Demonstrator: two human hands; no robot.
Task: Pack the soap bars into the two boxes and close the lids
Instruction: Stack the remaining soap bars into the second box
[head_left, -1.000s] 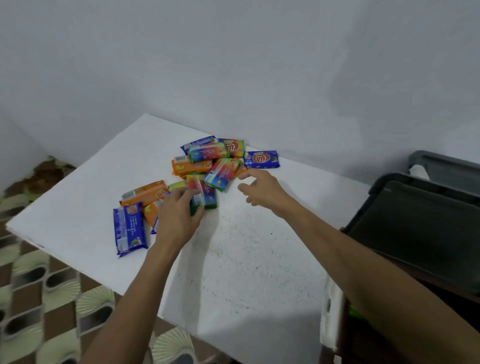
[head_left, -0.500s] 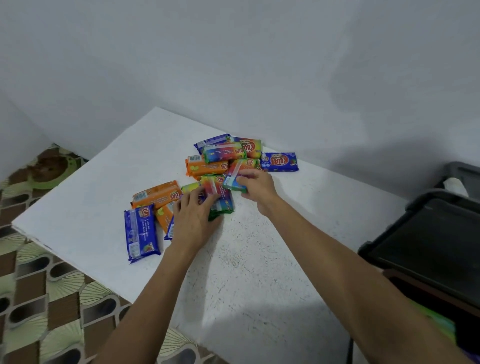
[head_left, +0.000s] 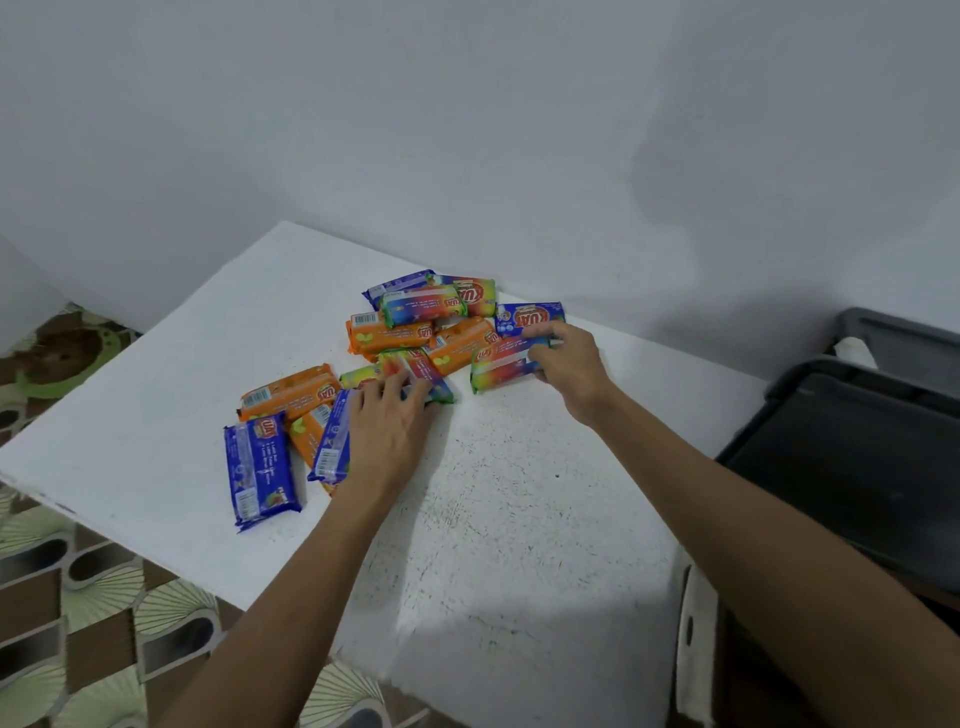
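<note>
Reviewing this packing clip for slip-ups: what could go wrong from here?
The right hand pinches the rainbow bar by one end only; it may slip in transit. The left hand rests on overlapping bars, so pulling one might nudge the blue bar off the near edge of the table.

Both bare forearms reach from the near edge toward the far middle. The left hand (head_left: 387, 431) lies palm down, fingers resting on one soap bar (head_left: 418, 370). The right hand (head_left: 571, 364), farther right, pinches a second soap bar (head_left: 501, 364) by its end.
</note>
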